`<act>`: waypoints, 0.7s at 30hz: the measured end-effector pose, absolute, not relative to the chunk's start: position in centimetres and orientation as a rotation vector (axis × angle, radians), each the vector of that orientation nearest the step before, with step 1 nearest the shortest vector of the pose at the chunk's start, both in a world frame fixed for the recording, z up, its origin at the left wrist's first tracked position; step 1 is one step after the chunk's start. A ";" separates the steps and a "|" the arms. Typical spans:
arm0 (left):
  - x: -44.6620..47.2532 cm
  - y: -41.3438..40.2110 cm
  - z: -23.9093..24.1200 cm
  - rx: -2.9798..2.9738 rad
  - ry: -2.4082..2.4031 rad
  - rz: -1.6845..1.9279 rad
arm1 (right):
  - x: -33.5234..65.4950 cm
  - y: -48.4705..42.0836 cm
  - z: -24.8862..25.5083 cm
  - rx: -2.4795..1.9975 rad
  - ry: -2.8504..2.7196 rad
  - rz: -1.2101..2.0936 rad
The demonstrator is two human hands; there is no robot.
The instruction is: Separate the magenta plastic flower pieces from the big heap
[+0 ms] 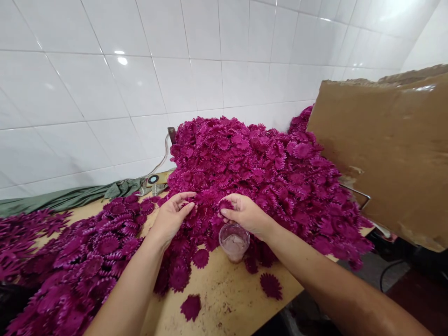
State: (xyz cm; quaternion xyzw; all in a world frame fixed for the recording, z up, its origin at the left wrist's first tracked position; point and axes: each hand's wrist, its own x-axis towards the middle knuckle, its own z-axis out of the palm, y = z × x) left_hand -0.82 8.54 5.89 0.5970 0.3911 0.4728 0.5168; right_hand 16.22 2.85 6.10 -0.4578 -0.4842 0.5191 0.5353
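Observation:
My right hand (241, 212) pinches a magenta flower cutout (226, 204) between thumb and fingers, just above a clear plastic cup (234, 242). The cup stands on the tan board and holds something pale and cloudy. To the left, the fingers and thumb of my left hand (177, 212) curl toward each other, and magenta petals show between them; their outline blends into the pile behind. Both hands are at the front of a large heap of magenta flower cutouts (238, 154) with toothed edges. Single cutouts lie below the hands, one a dark flower (271, 286) right of the cup.
More flower cutouts (94, 247) are heaped along the left side. A green cloth (70, 198) lies by the white tiled wall (206, 84), near a yellow item with a black disc (153, 179). A big cardboard sheet (385, 154) rises at right. The board's edge runs along the lower right.

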 end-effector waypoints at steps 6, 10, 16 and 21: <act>-0.5 9.2 5.9 1.515 0.958 1.163 | 16.0 2.8 6.7 -1.190 -1.268 1.170; 0.5 9.9 6.0 1.510 0.990 1.192 | 15.9 3.3 6.5 -1.196 -1.309 1.094; 1.5 10.5 6.1 1.399 1.006 1.189 | 15.4 4.5 6.2 -1.212 -1.461 0.929; 2.2 10.3 6.4 1.434 0.953 1.218 | 13.8 6.1 6.0 -1.245 -1.620 0.711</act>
